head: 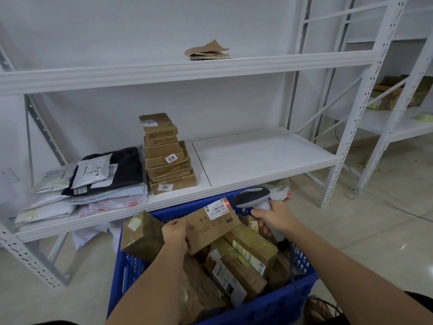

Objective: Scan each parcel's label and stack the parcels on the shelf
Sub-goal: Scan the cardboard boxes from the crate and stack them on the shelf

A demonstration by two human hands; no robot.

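Observation:
My left hand (174, 233) grips a flat brown cardboard parcel (210, 227) by its left end, held above the blue crate (276, 308). Its white barcode label (216, 209) faces up at the far end, with a red scan dot beside it. My right hand (274, 220) holds a grey and white handheld scanner (254, 198), its head pointing at that label. The crate holds several more brown parcels (248, 252). On the middle shelf (257, 158) stands a stack of brown boxes (167, 156), with a pile of soft mailer bags (93, 184) to its left.
The white metal rack has an upper shelf (164, 71) carrying a folded brown paper bundle (208, 51). A second rack (398, 118) at the right holds boxes. Some bags lie on the tiled floor under the shelf behind the crate.

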